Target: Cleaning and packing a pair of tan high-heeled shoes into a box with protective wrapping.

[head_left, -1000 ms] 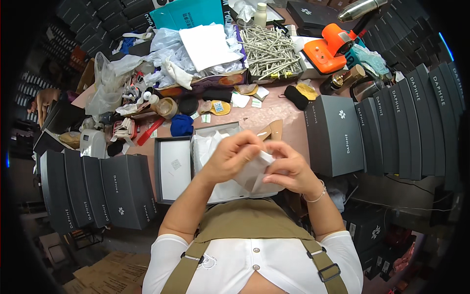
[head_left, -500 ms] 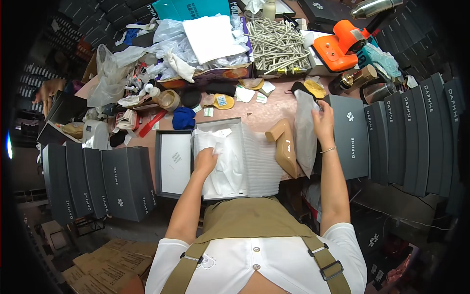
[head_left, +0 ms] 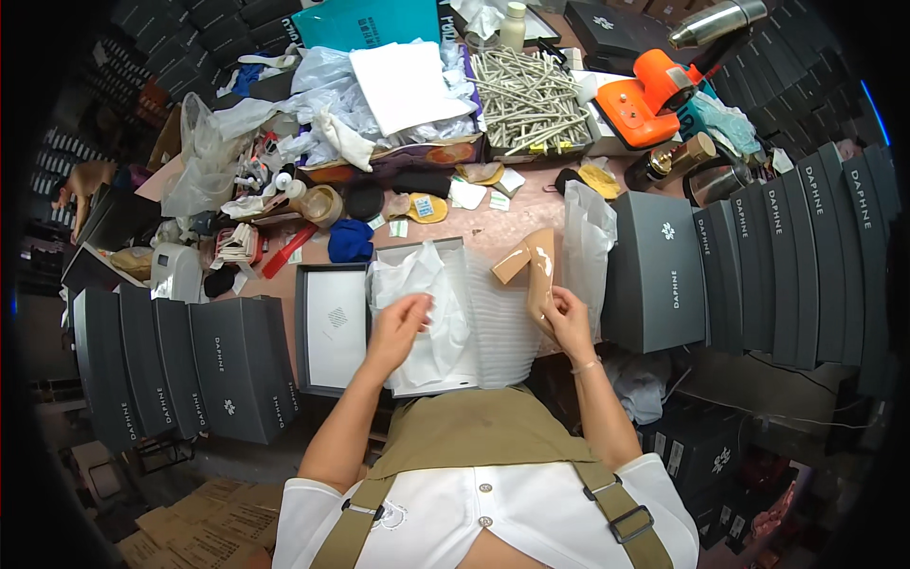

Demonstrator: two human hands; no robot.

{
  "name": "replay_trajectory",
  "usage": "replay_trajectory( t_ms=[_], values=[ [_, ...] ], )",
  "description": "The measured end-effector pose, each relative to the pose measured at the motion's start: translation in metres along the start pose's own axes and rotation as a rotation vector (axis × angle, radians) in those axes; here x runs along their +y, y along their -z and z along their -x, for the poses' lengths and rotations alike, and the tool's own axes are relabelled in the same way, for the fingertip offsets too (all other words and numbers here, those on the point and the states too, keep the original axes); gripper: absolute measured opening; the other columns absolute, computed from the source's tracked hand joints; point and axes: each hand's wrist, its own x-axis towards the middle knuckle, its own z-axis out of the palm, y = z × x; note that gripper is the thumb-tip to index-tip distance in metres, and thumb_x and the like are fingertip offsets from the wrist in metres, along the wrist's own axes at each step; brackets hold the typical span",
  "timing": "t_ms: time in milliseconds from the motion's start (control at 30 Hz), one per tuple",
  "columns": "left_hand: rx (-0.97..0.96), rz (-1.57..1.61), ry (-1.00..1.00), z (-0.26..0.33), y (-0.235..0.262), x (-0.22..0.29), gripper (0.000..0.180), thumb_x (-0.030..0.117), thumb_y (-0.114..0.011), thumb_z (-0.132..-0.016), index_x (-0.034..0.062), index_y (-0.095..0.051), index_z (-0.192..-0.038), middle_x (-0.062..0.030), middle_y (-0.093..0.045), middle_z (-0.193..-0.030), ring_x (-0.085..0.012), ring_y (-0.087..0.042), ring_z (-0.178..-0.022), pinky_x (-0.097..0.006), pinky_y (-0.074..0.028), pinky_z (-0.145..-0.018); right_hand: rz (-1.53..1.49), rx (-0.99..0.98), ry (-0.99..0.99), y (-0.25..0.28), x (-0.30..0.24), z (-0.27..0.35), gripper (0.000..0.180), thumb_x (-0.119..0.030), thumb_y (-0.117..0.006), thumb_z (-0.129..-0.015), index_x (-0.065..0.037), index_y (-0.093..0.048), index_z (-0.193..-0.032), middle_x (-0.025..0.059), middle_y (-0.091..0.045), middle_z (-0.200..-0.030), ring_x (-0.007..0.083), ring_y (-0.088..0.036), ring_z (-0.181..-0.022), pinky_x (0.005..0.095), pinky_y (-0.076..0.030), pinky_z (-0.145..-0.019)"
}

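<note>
My right hand [head_left: 569, 325] is closed round the toe end of a tan, glossy block-heeled shoe [head_left: 537, 270], whose heel points up and left. To its right lies a translucent plastic bag [head_left: 589, 247] against the dark boxes. My left hand [head_left: 402, 329] is over crumpled white tissue paper [head_left: 424, 280] in the open shoebox; its fingers are loosely bent and apart, with no clear grip on the paper. Ribbed foam wrap [head_left: 498, 313] hangs over the shoebox's right side. The dark grey lid [head_left: 334, 325], white inside, lies at the left of the box.
Dark grey shoeboxes [head_left: 654, 275] stand in rows at right and left [head_left: 242, 365]. Behind are a blue cloth [head_left: 352, 241], yellow sponge pads [head_left: 428, 208], a tray of paper sticks [head_left: 529, 104], a carton of crumpled wrapping [head_left: 398, 152] and an orange device [head_left: 635, 109].
My right hand has left the plastic bag and taken hold of the shoe, which has tilted upright. My left hand has let the tissue go; the tissue now stands spread higher.
</note>
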Motion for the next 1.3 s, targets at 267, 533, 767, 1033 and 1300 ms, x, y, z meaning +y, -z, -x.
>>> replay_trajectory(
  t_ms=[267, 533, 767, 1033, 1300],
  values=[
    [-0.623, 1.097, 0.363, 0.017, -0.062, 0.004, 0.068, 0.053, -0.049, -0.092, 0.0094, -0.032, -0.141, -0.0153, -0.045, -0.136, -0.0278, -0.050, -0.122, -0.045, -0.042, -0.101, 0.768, -0.539, 0.747, -0.039, -0.133, 0.072, 0.014, -0.002, -0.062, -0.080, -0.010, -0.062, -0.091, 0.0010, -0.062, -0.106, 0.0219, -0.050, -0.122, 0.0598, -0.012, -0.110],
    [-0.131, 0.803, -0.108, 0.033, -0.050, 0.041, 0.073, 0.030, -0.063, -0.089, 0.0159, -0.016, -0.143, -0.0091, -0.039, -0.129, -0.0235, -0.053, -0.108, -0.038, -0.055, -0.082, -0.457, -0.372, -0.140, -0.049, -0.132, 0.128, 0.063, -0.020, -0.065, -0.086, 0.003, -0.036, -0.137, 0.0149, -0.051, -0.128, 0.0225, -0.050, -0.120, 0.0310, -0.045, -0.095],
    [-0.206, -0.117, -0.299, 0.028, -0.009, 0.020, 0.088, 0.036, -0.071, -0.082, 0.0079, -0.020, -0.147, -0.0152, -0.059, -0.115, -0.0234, -0.060, -0.100, -0.036, -0.052, -0.081, 0.114, -0.414, 0.041, -0.059, -0.089, 0.134, 0.075, -0.019, -0.078, -0.072, 0.001, -0.042, -0.135, 0.0134, -0.045, -0.135, 0.0204, -0.046, -0.122, 0.0327, -0.040, -0.099],
    [-0.128, -0.298, 0.106, -0.033, 0.076, -0.005, 0.028, 0.016, -0.056, -0.089, 0.0022, -0.059, -0.113, -0.0061, -0.064, -0.076, -0.0151, -0.065, -0.070, -0.029, -0.052, -0.060, -0.421, -0.189, 0.000, -0.034, -0.095, 0.140, 0.074, -0.031, -0.069, -0.074, 0.006, -0.043, -0.132, 0.0078, -0.056, -0.120, 0.0147, -0.055, -0.108, 0.0283, -0.042, -0.095],
    [0.201, -0.501, -0.780, -0.026, 0.074, 0.162, 0.024, 0.017, -0.059, -0.088, -0.0025, -0.062, -0.076, -0.0125, -0.056, -0.069, -0.0245, -0.056, -0.062, -0.034, -0.045, -0.059, -0.774, -0.435, 0.312, -0.014, -0.152, 0.146, 0.074, -0.035, -0.067, -0.073, 0.012, -0.043, -0.125, 0.0259, -0.060, -0.105, 0.0315, -0.066, -0.078, 0.0423, -0.056, -0.062]
  ],
)
